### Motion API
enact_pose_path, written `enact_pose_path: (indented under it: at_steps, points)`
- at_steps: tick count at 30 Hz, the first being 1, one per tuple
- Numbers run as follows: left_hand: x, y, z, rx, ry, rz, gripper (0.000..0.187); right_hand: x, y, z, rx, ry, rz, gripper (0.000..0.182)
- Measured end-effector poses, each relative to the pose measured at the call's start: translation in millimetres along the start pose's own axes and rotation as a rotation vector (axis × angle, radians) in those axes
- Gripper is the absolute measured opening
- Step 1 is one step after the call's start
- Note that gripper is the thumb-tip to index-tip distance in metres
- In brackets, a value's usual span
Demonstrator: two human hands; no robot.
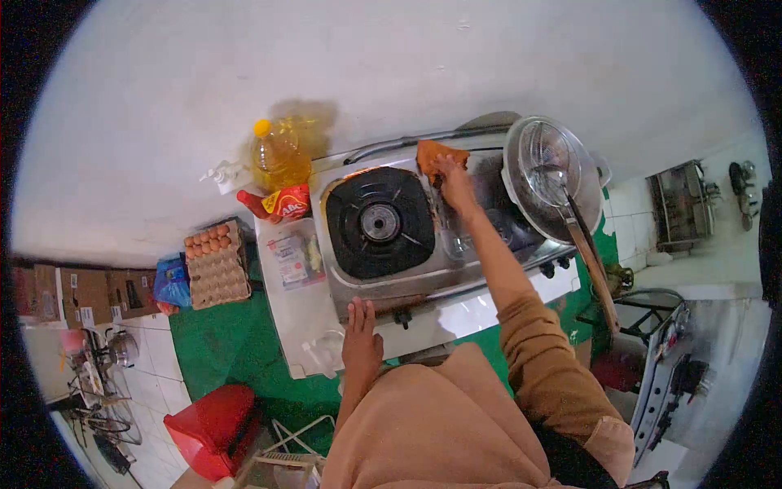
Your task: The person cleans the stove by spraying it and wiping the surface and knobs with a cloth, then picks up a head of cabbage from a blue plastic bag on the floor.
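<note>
An orange cloth [429, 153] lies bunched on the back of the steel gas stove [391, 287], between its two burner areas. My right hand [449, 173] grips the cloth and presses it against the stove top. My left hand [361, 338] rests at the front edge of the stove, fingers stretched out, holding nothing. Left on the stove is a black burner plate [379, 224] with a round burner in its middle. At the right stands a large metal pot [518, 191], with a wire strainer [547, 147] and a long wooden handle [590, 265] lying across it.
Left of the stove are an oil bottle [277, 159], a red ABC pouch [285, 203], a plastic container [293, 259] and a pump bottle [226, 174]. An egg tray [218, 269] sits farther left. A red object [213, 428] is at lower left. The wall [391, 73] rises behind the stove.
</note>
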State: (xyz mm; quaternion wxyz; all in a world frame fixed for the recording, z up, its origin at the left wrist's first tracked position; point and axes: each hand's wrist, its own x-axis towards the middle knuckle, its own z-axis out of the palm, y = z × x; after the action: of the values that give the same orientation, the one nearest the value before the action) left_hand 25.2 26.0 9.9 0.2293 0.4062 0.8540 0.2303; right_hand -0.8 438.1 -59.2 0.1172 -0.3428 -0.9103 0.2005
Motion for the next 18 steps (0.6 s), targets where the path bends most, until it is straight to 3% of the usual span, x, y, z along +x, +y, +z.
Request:
enact_pose_path:
  at_steps: [2,8,14,16,18]
  points:
    - [0.6,-0.6,0.8,0.019,-0.005,0.009,0.074,-26.5,11.3,13.5,-0.026,0.122,-0.054,0.061]
    - [-1.1,-1.7,4.4,0.033,0.017,0.033,0.073,-113.6,-12.4,-27.2,-0.014,0.056,-0.223,0.058]
    - [-0.1,0.9,2.0,0.102,0.075,0.045,0.069,-179.9,-22.0,-36.9,0.027,0.012,-0.135,0.051]
    - [1.5,5.5,-4.3,0.085,0.026,0.002,0.063,-202.2,-24.0,-37.2,0.02,0.033,-0.215,0.05]
    - [-0.4,5.5,-9.0,0.079,0.057,0.081,0.061,-222.4,-31.0,-32.3,0.02,0.059,-0.169,0.051]
